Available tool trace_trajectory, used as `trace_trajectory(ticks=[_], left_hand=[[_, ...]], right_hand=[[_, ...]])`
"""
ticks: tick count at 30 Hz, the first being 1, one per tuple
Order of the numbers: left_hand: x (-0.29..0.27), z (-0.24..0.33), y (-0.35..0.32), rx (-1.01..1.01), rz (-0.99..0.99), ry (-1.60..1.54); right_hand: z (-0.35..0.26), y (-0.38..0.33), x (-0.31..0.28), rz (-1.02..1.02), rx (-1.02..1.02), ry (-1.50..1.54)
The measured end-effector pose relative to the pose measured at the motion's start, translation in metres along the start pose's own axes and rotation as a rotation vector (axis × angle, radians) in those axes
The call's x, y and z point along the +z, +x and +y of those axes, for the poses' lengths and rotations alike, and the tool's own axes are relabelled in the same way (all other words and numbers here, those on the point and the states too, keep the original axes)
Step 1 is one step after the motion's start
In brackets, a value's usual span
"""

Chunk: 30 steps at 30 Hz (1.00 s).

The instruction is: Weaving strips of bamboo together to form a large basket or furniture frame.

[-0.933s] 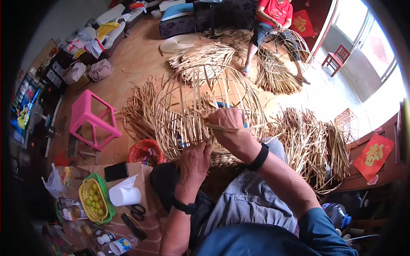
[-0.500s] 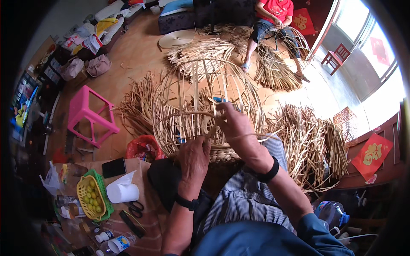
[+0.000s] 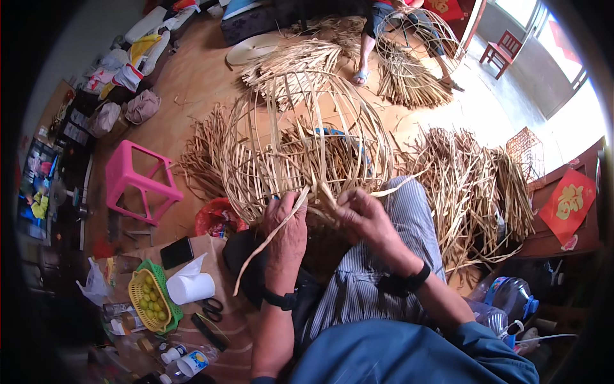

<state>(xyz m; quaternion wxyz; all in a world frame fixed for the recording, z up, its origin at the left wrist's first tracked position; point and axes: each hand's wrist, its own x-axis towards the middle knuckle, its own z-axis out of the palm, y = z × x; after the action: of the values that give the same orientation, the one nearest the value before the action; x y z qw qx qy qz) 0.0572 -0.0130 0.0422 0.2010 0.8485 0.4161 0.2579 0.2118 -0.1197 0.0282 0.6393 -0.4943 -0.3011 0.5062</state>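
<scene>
A round, open-framed basket [image 3: 281, 150] of pale dried plant strands stands in front of my knees, its uprights curving up and outward. My left hand [image 3: 284, 227] is closed at the basket's near side, its fingertips partly hidden among the strands. One loose strand [image 3: 265, 243] drapes over the back of that hand and hangs down beside the wrist. My right hand [image 3: 369, 221] pinches another strand [image 3: 326, 194] just right of the left hand. From behind the right hand a pale tail of strand sticks out over my striped trouser leg [image 3: 409, 221].
Bundles of dried strands [image 3: 457, 198] lie to the right and behind the basket. Left are a pink stool [image 3: 142, 182], a red bin [image 3: 214, 219] and a covered surface with a fruit basket [image 3: 152, 301], paper roll [image 3: 190, 288] and scissors [image 3: 211, 310]. Another person [image 3: 364, 54] sits far ahead with a similar frame.
My right hand has come down and toward me from the uprights, drawing a strand along. A loose strand now lies across my left hand. The whole view has shifted slightly.
</scene>
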Motion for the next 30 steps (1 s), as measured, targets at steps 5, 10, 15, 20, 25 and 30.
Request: trace_trajectory(ticks=[5, 10, 15, 20, 25, 30], left_hand=[[0.008, 0.000, -0.004, -0.019, 0.076, -0.003], [0.004, -0.017, -0.002, 0.007, -0.042, -0.098], [0.003, -0.029, -0.003, 0.046, 0.021, -0.091], [-0.010, -0.029, -0.004, 0.046, -0.135, -0.101], [-0.025, -0.024, 0.000, 0.102, -0.123, -0.223], [-0.032, -0.015, -0.008, 0.216, 0.077, -0.091]], right_hand=[[-0.003, -0.035, 0.008, 0.020, 0.040, -0.440], [-0.048, 0.005, -0.050, 0.004, 0.034, -0.075], [-0.032, 0.013, -0.039, -0.130, -0.325, -1.166], [-0.016, -0.008, -0.065, -0.028, 0.358, -0.110], [-0.024, -0.027, -0.083, -0.130, 0.370, -0.022], [-0.022, -0.040, -0.089, -0.341, 0.257, -0.169]])
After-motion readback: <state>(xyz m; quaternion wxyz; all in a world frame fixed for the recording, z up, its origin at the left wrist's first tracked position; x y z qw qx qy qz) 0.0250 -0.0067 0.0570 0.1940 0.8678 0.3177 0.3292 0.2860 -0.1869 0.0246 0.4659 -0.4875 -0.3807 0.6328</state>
